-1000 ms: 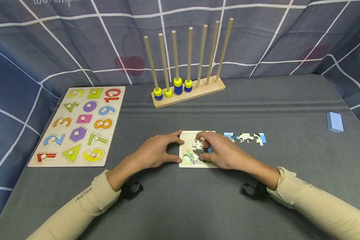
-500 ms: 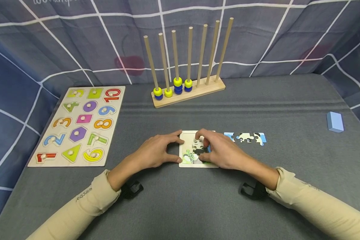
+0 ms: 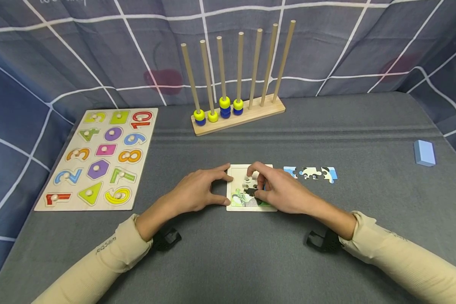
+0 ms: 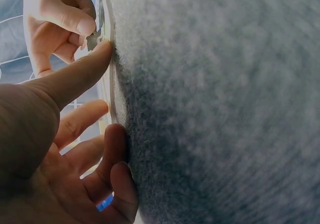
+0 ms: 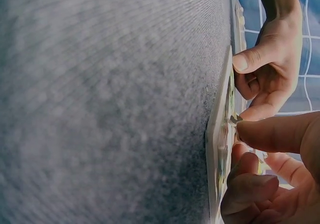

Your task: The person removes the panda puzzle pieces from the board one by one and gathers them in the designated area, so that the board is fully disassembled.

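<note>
A small wooden jigsaw board [image 3: 251, 209] with a pale rim lies in front of me. Green and grey pieces [image 3: 243, 199] fill its bottom row. My left hand [image 3: 197, 190] rests its thumb and forefinger against the board's left rim, fingers spread apart. With thumb and fingers, my right hand [image 3: 285, 192] pinches a black and white puzzle piece [image 3: 250, 184] low over the board's middle. The right wrist view shows that piece's edge [image 5: 235, 118] tilted at the thumb tip. Part of the board's right side is hidden under this hand.
Several loose panda puzzle pieces [image 3: 310, 173] lie right of the board. A number and shape peg board [image 3: 114, 169] lies left. Behind stands a wooden peg rack [image 3: 264, 111] with yellow and blue rings. A light blue block [image 3: 424, 153] sits far right.
The right thumb has shifted slightly up and right over the board, with the pinched puzzle piece moving a little. My left hand stays at the rim.
</note>
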Demonstrator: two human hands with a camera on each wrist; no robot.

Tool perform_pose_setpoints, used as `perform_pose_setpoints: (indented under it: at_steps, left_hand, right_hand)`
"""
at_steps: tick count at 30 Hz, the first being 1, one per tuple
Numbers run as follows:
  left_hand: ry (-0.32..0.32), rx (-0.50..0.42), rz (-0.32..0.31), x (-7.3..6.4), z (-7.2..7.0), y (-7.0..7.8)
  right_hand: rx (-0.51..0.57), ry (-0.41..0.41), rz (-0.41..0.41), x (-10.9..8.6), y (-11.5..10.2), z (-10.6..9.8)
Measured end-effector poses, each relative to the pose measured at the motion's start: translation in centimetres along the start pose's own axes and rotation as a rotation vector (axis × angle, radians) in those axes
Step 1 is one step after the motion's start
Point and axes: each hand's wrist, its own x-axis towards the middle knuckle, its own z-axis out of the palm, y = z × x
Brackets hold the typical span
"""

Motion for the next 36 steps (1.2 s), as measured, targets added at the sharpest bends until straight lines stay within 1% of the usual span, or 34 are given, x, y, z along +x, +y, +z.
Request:
perform_pose_setpoints:
  at_steps: [14, 23, 27, 32, 36]
  left_hand:
    - [-0.002, -0.010, -0.001, -0.1, 0.0, 0.0]
    - [-0.006, -0.003, -0.006, -0.1, -0.1, 0.1]
    - [-0.004, -0.003, -0.009, -0.1, 0.0, 0.0]
    - [-0.006, -0.005, -0.010, -0.1, 0.0, 0.0]
    - [-0.011, 0.003, -0.006, 0.0, 0.0, 0.0]
  right_hand:
    - [0.066, 0.007, -0.001, -0.1, 0.2, 0.2]
    - [0.163, 0.070, 0.014, -0.3, 0.0, 0.0]
    - [0.195, 0.074, 0.026, -0.7, -0.2, -0.2]
    - [0.241, 0.056, 0.017, -1.4, 0.3, -0.6]
    - [0.260, 0.074, 0.012, -2.3, 0.9, -0.9]
